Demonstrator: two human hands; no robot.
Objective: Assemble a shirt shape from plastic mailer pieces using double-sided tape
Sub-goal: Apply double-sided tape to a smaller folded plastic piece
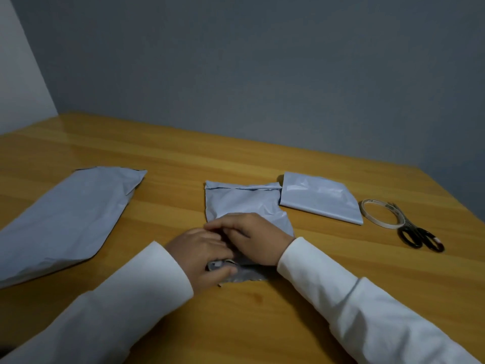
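Note:
A grey plastic mailer piece (241,199) lies flat in the middle of the table, its near part hidden under both hands. My left hand (202,254) grips a crumpled fold at the piece's near edge, thumb beneath it. My right hand (256,239) rests on the same piece, and its curled fingers pinch the plastic next to my left fingers. A second folded mailer piece (319,197) touches the first at its far right corner. A large mailer piece (65,219) lies apart at the left. The roll of double-sided tape (381,212) sits to the right.
Black-handled scissors (417,236) lie against the tape roll near the table's right edge. The wooden table (183,158) meets a grey wall at the back. Both arms wear white sleeves.

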